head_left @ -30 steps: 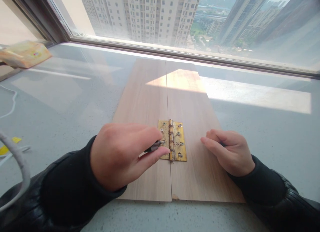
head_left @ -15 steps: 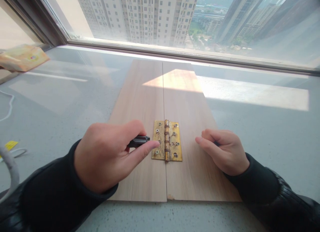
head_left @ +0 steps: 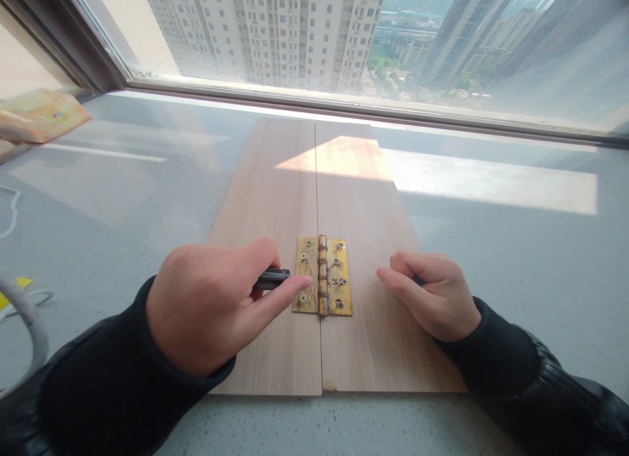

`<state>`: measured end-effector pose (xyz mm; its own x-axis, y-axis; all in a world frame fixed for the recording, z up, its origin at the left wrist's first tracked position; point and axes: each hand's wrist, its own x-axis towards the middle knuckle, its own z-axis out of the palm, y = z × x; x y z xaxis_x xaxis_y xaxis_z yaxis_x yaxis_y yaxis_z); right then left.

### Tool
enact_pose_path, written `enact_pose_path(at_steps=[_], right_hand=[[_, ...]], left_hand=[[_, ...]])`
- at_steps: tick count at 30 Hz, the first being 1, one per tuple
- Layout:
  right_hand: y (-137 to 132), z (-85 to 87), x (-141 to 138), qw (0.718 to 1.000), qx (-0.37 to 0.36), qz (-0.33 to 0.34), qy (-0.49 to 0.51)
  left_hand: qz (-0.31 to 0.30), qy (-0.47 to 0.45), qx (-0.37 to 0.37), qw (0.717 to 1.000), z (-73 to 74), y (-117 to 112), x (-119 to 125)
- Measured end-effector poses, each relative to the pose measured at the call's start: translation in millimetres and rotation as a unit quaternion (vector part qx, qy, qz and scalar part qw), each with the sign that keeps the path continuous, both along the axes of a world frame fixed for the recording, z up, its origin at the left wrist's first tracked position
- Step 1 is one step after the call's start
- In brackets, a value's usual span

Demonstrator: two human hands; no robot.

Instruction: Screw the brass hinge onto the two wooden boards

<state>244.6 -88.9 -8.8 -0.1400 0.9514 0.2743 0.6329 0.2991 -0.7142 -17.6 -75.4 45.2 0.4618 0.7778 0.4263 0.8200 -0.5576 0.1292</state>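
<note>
A worn brass-coloured hinge lies opened flat across the seam of two wooden boards. Several cross-head screws sit in its two leaves. My left hand is closed around a black tool handle, with most of the tool hidden in the palm. Its thumb tip reaches over the left leaf of the hinge; contact is unclear. Over the right board, my right hand is curled closed. A small dark bit shows between its fingers, too hidden to name.
The boards lie on a speckled pale sill below a large window. A yellowish pack sits at the far left. White cable and a grey tube are at the left edge.
The view has shifted slightly, so the boards and hinge appear a little further left. Both hands keep their grip and nearly the same place over the boards.
</note>
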Motion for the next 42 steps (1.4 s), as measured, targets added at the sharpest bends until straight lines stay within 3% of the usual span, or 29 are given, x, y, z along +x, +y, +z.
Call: enact_pose_path(at_steps=[7, 26, 42], right_hand=[[0, -1.5, 0, 1.000, -0.003, 0.006, 0.003], [0, 0.7, -1, 1.000, -0.002, 0.001, 0.000], [1, 0.9, -1, 1.000, -0.012, 0.008, 0.004]], left_hand=[[0.012, 0.070, 0.035, 0.997, 1.3, 0, -1], [0.025, 0.078, 0.057, 0.995, 3.2, 1, 2], [0.025, 0.170, 0.020, 0.985, 17.2, -14, 11]])
